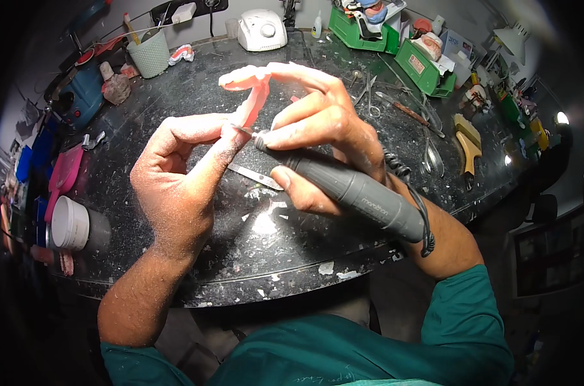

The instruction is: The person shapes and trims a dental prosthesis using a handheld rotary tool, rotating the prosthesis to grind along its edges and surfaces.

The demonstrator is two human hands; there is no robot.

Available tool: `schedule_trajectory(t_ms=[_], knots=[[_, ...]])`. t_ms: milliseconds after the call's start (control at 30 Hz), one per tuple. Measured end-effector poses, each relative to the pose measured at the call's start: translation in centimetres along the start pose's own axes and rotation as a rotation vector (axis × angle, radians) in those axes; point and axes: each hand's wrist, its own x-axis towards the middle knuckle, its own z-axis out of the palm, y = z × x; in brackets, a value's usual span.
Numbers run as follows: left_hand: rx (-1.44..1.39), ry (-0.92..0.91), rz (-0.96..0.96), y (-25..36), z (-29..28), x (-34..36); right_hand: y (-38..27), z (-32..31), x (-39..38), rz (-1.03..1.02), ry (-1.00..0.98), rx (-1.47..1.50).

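Pinched between the thumb and fingers of my left hand [179, 170] is a pink denture base [258, 98], held up above the bench. My right hand [337, 128] is closed around a dark grey rotary handpiece [347, 186] with a coiled cord. The tool's tip points left and meets the lower end of the denture base, close to my left fingertips; the exact contact is hard to see. A stretched finger of my right hand touches the base's upper end. Pale dust coats both hands. Below them lies a flat metal strip [256, 176] on the bench.
The black speckled bench [292, 251] carries a white control box [262, 30] at the back. Green bins [424, 67] stand back right, near scissors [369, 93], a knife [408, 112] and a brush [467, 148]. At left are a white tub [70, 223], a pink dustpan [63, 170] and a woven cup [150, 55].
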Motion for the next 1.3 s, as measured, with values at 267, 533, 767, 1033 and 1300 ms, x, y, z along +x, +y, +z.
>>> schedule_trajectory(t_ms=[267,533,767,1033,1300], knots=[[-0.001,0.010,-0.021,0.0,0.1,0.0,0.2,-0.1,0.1,-0.007,-0.006,0.019],[-0.007,0.030,-0.039,-0.1,0.1,0.0,0.5,0.1,0.0,-0.005,0.009,0.040],[0.014,0.022,-0.022,0.1,0.2,0.0,0.0,0.1,0.3,0.025,0.013,0.013],[-0.032,0.005,-0.044,0.0,0.0,0.0,0.1,0.2,0.2,-0.007,0.028,0.035],[-0.031,-0.008,-0.071,0.2,0.0,0.0,0.2,-0.1,-0.1,0.041,-0.006,0.038]])
